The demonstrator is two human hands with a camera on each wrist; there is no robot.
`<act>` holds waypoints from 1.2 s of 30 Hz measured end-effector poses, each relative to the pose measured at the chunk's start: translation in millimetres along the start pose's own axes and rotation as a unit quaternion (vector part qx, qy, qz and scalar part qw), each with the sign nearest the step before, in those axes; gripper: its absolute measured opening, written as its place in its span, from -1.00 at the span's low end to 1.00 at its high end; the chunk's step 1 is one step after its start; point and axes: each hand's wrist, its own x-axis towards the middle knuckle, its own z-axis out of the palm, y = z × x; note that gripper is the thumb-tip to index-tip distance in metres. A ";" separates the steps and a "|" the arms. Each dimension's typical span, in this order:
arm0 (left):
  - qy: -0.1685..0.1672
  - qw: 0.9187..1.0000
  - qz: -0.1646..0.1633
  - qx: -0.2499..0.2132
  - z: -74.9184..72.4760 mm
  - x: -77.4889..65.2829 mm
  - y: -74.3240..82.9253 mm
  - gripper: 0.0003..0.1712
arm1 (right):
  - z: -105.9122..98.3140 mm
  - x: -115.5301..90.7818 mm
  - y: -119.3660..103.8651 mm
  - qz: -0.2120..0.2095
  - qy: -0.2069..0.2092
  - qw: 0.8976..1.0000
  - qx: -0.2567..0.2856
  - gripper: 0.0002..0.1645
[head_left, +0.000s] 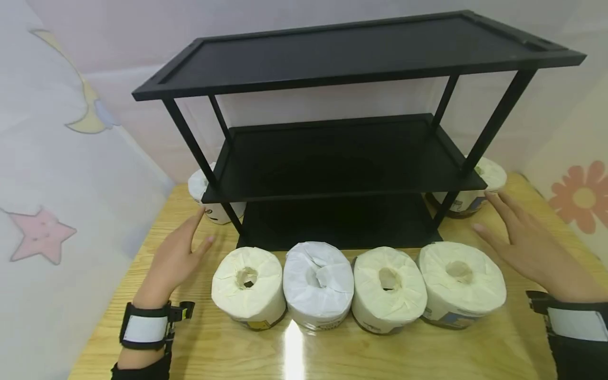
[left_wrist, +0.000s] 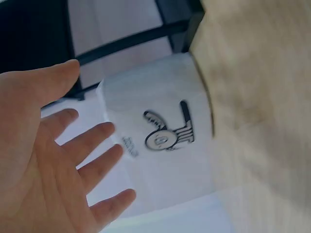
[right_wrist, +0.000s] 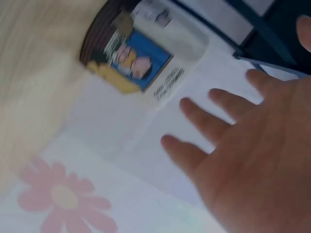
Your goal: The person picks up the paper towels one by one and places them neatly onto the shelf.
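Rear rolls (head_left: 494, 178) are partly hidden by the shelf (head_left: 342, 158).

Right hand (right_wrist: 260, 155) near wrapped roll (right_wrist: 146, 58), pink flower (right_wrist: 65, 196)

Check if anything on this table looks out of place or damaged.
Only the second roll from the left in front looks odd: its wrapper folds partly across the middle, while the first roll, third roll and fourth roll show open centres. All four stand upright, with no visible spill on the table.
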 end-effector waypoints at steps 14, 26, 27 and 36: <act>-0.031 0.990 -0.022 -0.133 -5.0 15.0 -9.6 -0.23 | 1.3 -26.2 -22.9 -0.108 0.085 0.990 0.023 -0.18; -0.034 0.965 0.015 -0.261 16.5 42.4 -16.5 -0.38 | -8.7 -46.7 -51.4 -0.184 0.123 0.973 -0.072 -0.33; -0.035 0.963 0.015 -0.267 18.6 44.1 -17.0 -0.39 | -7.6 -49.4 -53.2 -0.190 0.122 0.971 -0.080 -0.32; -0.023 0.950 -0.016 -0.311 29.9 54.5 -16.9 -0.47 | -6.3 -67.6 -66.3 -0.226 0.112 0.961 -0.115 -0.28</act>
